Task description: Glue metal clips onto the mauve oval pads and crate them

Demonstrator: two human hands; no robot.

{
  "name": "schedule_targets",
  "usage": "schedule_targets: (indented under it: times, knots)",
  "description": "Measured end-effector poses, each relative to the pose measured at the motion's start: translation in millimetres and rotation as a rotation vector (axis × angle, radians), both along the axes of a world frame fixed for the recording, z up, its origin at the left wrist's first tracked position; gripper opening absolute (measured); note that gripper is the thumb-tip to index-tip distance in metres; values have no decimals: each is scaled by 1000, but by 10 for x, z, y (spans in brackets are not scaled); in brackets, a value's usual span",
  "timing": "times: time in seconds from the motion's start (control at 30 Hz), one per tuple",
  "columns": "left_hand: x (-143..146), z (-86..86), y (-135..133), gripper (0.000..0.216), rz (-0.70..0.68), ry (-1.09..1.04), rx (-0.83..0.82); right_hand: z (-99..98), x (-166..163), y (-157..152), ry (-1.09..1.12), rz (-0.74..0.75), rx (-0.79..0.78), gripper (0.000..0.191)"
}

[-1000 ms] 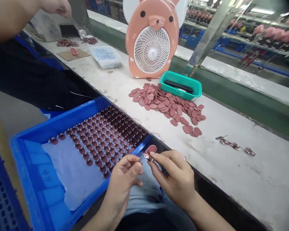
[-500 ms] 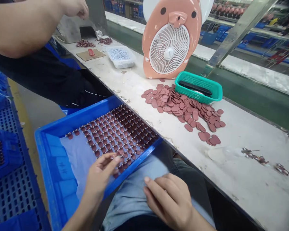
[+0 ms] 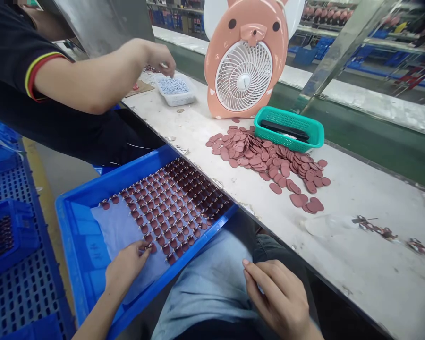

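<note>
My left hand [image 3: 129,264] reaches into a blue plastic crate [image 3: 81,276], its thumb and fingers pinching a small reddish-brown oval piece [image 3: 153,247] just at the white liner sheet [image 3: 118,226]. Rows of similar oval pieces [image 3: 166,215], each with a small shiny bit at its top, cover much of the sheet. The pinched piece lies low at the near end of these rows; whether it touches the sheet I cannot tell. Over my lap hovers my right hand [image 3: 279,293], fingers curled together, with nothing showing in it.
Loose reddish-brown ovals [image 3: 258,158] are heaped on the white bench [image 3: 357,189], beside a green basket [image 3: 286,130] and a pink animal-shaped fan [image 3: 246,80]. Small strap-like parts [image 3: 378,229] lie at right. A co-worker's hand [image 3: 159,56] is over a white tub [image 3: 180,99].
My left hand has moved left and down onto the liner with the oval piece. My right hand has shifted right. The co-worker's arm has swung right to the white tub.
</note>
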State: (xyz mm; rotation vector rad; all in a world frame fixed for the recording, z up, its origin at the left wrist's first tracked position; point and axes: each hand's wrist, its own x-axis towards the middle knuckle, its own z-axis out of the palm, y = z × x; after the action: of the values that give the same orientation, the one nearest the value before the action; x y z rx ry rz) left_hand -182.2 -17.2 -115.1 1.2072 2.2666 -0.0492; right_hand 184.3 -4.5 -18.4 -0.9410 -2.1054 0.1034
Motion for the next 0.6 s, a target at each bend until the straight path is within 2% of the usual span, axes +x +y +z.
schedule_targets:
  times: [0.17, 0.4, 0.53, 0.6]
  knots:
    - [-10, -22, 36, 40, -57, 49, -49, -1, 20, -9, 10, -14, 11, 24]
    - [15, -28, 63, 38, -65, 58, -75, 13, 26, -2, 12, -20, 31, 21]
    - [29, 81, 47, 42, -56, 66, -51, 31, 121, 2, 2, -44, 82, 24]
    - [94, 207, 41, 46, -48, 67, -8, 38, 261, -5, -17, -133, 159, 29]
